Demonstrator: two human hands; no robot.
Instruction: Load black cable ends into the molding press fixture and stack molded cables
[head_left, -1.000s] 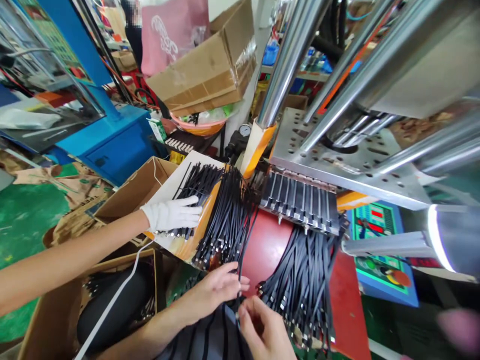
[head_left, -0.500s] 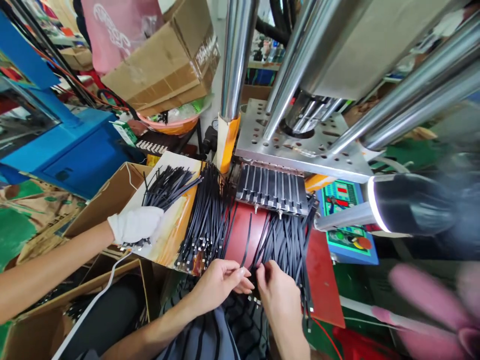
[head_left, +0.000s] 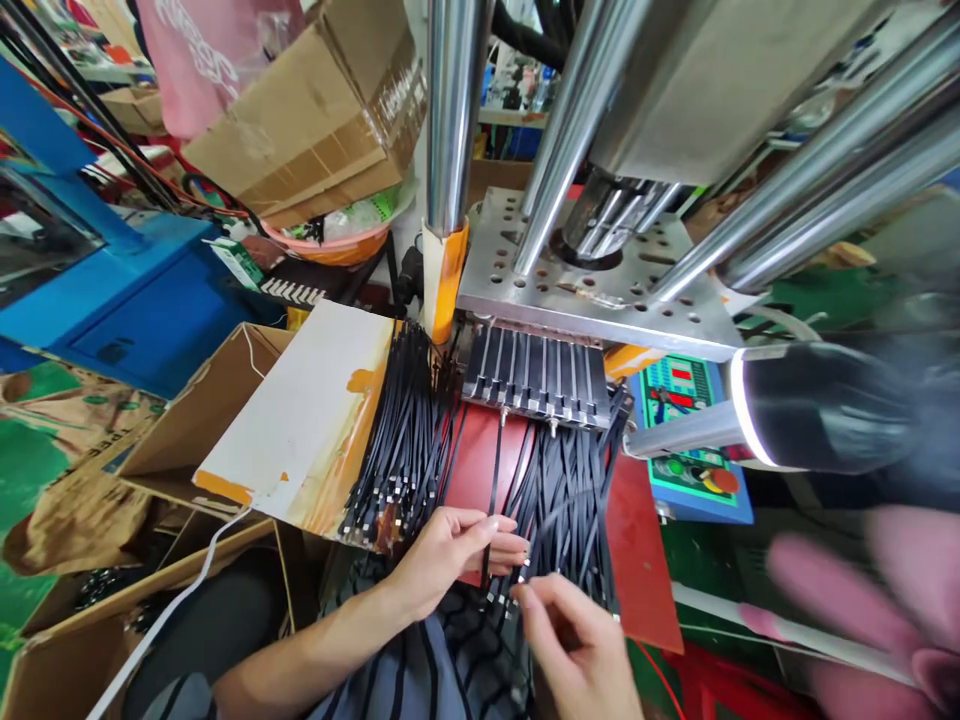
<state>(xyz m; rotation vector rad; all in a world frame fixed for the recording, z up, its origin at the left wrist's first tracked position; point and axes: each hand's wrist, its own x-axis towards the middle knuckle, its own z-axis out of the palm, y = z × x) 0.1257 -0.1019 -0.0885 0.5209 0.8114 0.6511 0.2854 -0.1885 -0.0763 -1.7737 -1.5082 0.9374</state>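
My left hand (head_left: 461, 550) is over the front of the red work surface, its thumb and fingers closed around a thin black cable (head_left: 495, 475) that runs back towards the press. Close beside it on the right, my right hand (head_left: 577, 635) has thumb and forefinger pinched at a small cable end, partly hidden. A pile of black cables (head_left: 581, 490) with metal connector tips spreads behind my right hand. More cables (head_left: 409, 420) lie in a dense bunch to the left. Behind them, a slotted metal fixture (head_left: 536, 375) holds several dark strips side by side.
A steel press plate (head_left: 592, 285) with thick columns stands over the fixture. On the right are a control box (head_left: 686, 430), a black lamp-like cylinder (head_left: 825, 405) and a blurred pink fan (head_left: 847, 610). A white board (head_left: 292, 390) lies across cardboard boxes (head_left: 202, 420) at left.
Another person's white-gloved hand and the cable bundle on the white board have left the view. My right hand has moved down and right, and my left hand slightly to the right.
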